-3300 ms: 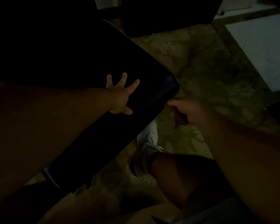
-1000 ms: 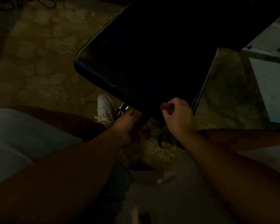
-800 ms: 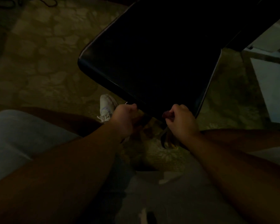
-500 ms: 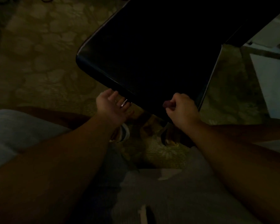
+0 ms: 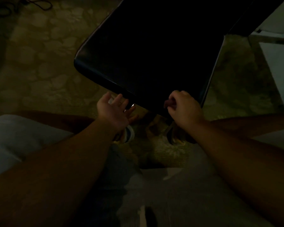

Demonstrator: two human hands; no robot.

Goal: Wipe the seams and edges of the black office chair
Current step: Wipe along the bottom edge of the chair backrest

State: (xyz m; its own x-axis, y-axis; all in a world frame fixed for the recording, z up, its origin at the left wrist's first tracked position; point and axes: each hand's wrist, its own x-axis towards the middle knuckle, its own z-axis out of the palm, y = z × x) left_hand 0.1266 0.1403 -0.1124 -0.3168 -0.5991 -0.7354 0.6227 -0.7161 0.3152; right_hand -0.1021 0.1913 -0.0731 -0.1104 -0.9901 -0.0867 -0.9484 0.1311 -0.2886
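the scene is very dark. the black office chair (image 5: 154, 51) fills the upper middle, its padded surface slanting from far right down toward the near centre, with a rounded corner on the left and a thin pale edge line running down its right side. the left hand (image 5: 112, 110) lies just below the chair's near edge, palm up, fingers spread and relaxed, fingertips at or just under that edge; it holds nothing. the right hand (image 5: 183, 108) sits at the chair's near corner with fingers curled, pinching a small dark reddish thing (image 5: 168, 103) against the edge; what that thing is cannot be told. both forearms reach in from the near corners. under the chair a patterned carpet (image 5: 39, 66) covers the floor, and a pale shoe (image 5: 129, 134) shows just behind the left wrist. a dark cord (image 5: 39, 4) lies on the carpet at far left.
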